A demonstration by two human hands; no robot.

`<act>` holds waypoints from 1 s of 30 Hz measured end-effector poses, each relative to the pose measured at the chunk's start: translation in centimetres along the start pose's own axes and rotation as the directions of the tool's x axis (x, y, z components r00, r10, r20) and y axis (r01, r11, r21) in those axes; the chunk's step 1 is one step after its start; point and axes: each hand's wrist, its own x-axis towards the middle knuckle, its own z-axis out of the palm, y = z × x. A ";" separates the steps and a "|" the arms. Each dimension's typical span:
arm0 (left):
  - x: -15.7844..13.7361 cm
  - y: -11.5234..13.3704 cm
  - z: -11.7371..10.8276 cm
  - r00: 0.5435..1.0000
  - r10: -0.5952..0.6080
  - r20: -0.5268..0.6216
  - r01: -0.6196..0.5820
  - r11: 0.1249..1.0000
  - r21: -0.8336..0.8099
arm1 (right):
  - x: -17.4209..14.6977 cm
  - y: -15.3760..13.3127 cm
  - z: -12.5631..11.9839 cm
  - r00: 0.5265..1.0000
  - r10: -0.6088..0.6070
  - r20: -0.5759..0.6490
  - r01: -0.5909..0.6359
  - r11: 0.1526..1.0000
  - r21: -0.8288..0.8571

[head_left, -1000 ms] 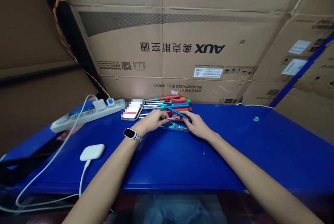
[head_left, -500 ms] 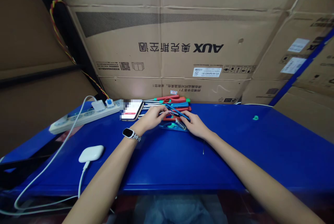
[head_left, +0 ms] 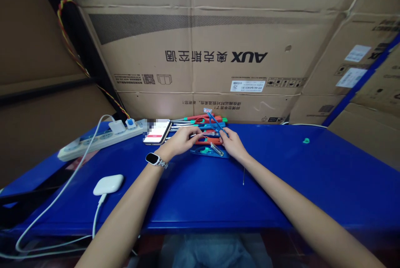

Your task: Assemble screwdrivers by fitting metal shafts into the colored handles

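Observation:
My right hand (head_left: 233, 145) is closed on a slim blue plastic piece (head_left: 215, 120), which tilts up toward the cardboard. My left hand (head_left: 184, 138) pinches near a thin wire (head_left: 204, 135); its exact hold is partly hidden. Between and behind the hands lie several long-nosed lighters with red or blue handles, among them a red lighter (head_left: 215, 119) and an orange-red lighter (head_left: 211, 140). Closer to me, a small clear tube (head_left: 216, 150) rests by a blue casing (head_left: 208, 152) with a green part. A thin rod (head_left: 243, 176) lies below my right wrist.
A phone (head_left: 156, 132) lies left of the lighters. Farther left are a white power strip (head_left: 100, 140) with chargers and a white earphone case (head_left: 108, 184) on a cable. A green bit (head_left: 306, 140) lies right on the blue table (head_left: 193, 201). Cardboard (head_left: 218, 72) stands behind.
My right hand has swung the blue piece from lying across the lighters to pointing up and away. My left hand has hardly moved.

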 end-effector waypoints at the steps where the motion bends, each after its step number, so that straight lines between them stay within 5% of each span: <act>1: -0.1 0.0 -0.1 1.000 -0.002 -0.002 0.002 1.000 0.000 | 0.1 0.1 -0.1 1.000 0.025 -0.013 -0.024 1.000 0.015; 11: 2.2 -1.1 -0.6 0.991 -0.058 -0.123 0.068 0.995 0.079 | -0.8 -0.7 -1.9 0.994 -0.105 0.008 0.106 0.989 -0.107; 17: 4.2 0.1 -0.8 0.992 -0.049 -0.118 0.057 0.996 0.062 | -1.5 -1.3 -1.8 0.996 -0.074 0.040 0.077 0.994 -0.082; 30: 5.3 -0.1 -0.5 0.993 -0.024 -0.118 -0.006 0.969 -0.247 | 0.3 -1.2 -0.2 0.994 -0.113 0.000 0.113 0.994 -0.008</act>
